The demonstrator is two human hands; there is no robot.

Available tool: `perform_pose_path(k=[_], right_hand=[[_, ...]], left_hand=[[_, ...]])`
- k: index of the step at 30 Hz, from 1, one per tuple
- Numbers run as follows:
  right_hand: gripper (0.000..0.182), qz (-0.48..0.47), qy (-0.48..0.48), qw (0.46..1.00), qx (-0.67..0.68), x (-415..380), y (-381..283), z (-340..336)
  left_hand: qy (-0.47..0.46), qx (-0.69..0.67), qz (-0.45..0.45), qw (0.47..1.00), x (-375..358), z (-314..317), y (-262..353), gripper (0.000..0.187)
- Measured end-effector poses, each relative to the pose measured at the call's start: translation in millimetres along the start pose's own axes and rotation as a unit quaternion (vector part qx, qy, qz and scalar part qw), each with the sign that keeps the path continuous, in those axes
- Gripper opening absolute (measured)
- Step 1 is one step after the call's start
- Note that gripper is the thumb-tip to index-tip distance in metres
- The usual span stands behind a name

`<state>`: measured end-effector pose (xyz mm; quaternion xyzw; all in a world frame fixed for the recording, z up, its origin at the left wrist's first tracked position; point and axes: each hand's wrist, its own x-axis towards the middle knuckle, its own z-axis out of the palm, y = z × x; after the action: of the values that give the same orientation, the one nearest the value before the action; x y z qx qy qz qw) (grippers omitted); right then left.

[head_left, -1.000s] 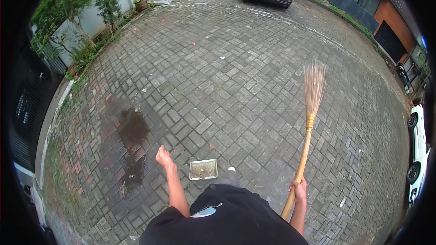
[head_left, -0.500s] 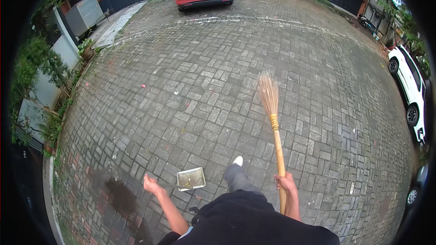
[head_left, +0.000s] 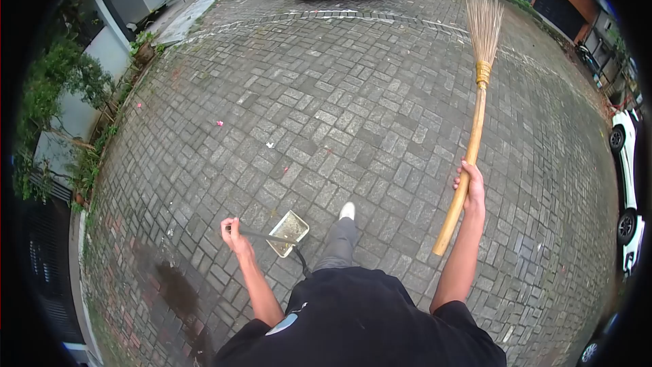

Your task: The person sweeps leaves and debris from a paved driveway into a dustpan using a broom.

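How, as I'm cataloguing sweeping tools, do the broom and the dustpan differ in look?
The broom ends in a fan of thin bristles, the dustpan in a pale, shallow, rectangular tray. The broom's handle is light wood; the dustpan's is dark and thinner. Both are held: the broom in the right grip, the dustpan in the left grip.

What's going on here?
A person on brick paving has a stick broom in the right grip, bristles pointing ahead. The left grip is on the dark handle of a dustpan with small debris in it; whether the pan touches the ground is unclear. Pink bits lie uncollected ahead.
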<state>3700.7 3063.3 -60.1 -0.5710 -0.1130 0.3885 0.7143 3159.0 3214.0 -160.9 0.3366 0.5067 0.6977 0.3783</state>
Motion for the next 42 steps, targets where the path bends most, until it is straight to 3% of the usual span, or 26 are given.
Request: perform_pose_path(k=[2,3,4,5,6,7,9,10,11,12,14,17,26,30,32,34,36,38,40,41,42], right_hand=[[0.021,0.026,0.043,0.994,-0.098,71,16,-29],[0.017,0.034,0.084,0.972,-0.218,111,44,-59],[0.015,0.023,0.141,0.928,-0.345,147,83,-92],[0.021,0.036,0.199,0.845,-0.495,170,121,-127],[0.025,0.042,0.217,0.816,-0.534,179,167,-167],[0.024,0.173,0.226,0.793,-0.539,182,194,-190],[0.028,0.285,0.224,0.794,-0.488,155,224,-200],[0.026,0.387,0.193,0.76,-0.485,146,234,-205],[0.026,0.292,0.125,0.88,-0.352,100,229,-210],[0.025,0.336,0.115,0.872,-0.336,81,224,-202],[0.025,0.421,0.132,0.839,-0.318,95,210,-183],[0.024,0.461,0.146,0.822,-0.3,164,183,-167],[0.021,0.433,0.154,0.84,-0.288,458,89,-214],[0.02,0.438,0.152,0.836,-0.292,554,37,-246],[0.019,0.444,0.148,0.829,-0.306,595,11,-266],[0.018,0.445,0.139,0.825,-0.319,640,-13,-286],[0.018,0.436,0.136,0.824,-0.335,690,-36,-313],[0.017,0.406,0.158,0.834,-0.34,743,-59,-339],[0.012,0.316,0.209,0.867,-0.322,815,-82,-353],[0.008,0.297,0.185,0.875,-0.334,855,-94,-357],[0.026,0.248,0.225,0.861,-0.382,890,-119,-330]], left_hand=[[-0.027,-0.009,-0.035,0.999,18,62,-32,0.013],[-0.062,-0.026,-0.033,0.997,28,96,-47,0.013],[-0.101,-0.044,-0.03,0.993,38,129,-60,0.013],[-0.11,-0.046,-0.034,0.992,46,160,-71,0.013],[-0.11,-0.058,-0.045,0.991,52,192,-80,0.014],[-0.108,-0.077,-0.053,0.99,61,233,-91,0.016],[-0.073,-0.1,-0.068,0.99,80,307,-113,0.019],[-0.073,-0.083,-0.078,0.991,87,339,-120,0.021],[-0.07,-0.06,-0.087,0.992,92,364,-125,0.022],[-0.027,-0.05,-0.147,0.987,101,389,-143,0.025],[-0.03,-0.006,-0.124,0.992,106,453,-141,0.028],[-0.015,0.002,-0.124,0.992,117,536,-163,0.031],[-0.031,0.04,-0.141,0.989,85,818,-270,0.037],[-0.093,0.068,-0.14,0.983,65,963,-281,0.037],[-0.119,0.005,-0.11,0.987,63,1028,-279,0.035],[-0.101,-0.004,-0.089,0.991,66,1080,-289,0.035],[-0.094,-0.004,-0.072,0.993,70,1125,-306,0.034],[-0.007,-0.058,-0.063,0.996,79,1171,-331,0.035],[-0.012,-0.085,-0.078,0.993,83,1221,-352,0.035],[-0.001,-0.111,-0.085,0.99,89,1243,-363,0.036],[-0.009,-0.104,-0.095,0.99,98,1269,-376,0.036]])
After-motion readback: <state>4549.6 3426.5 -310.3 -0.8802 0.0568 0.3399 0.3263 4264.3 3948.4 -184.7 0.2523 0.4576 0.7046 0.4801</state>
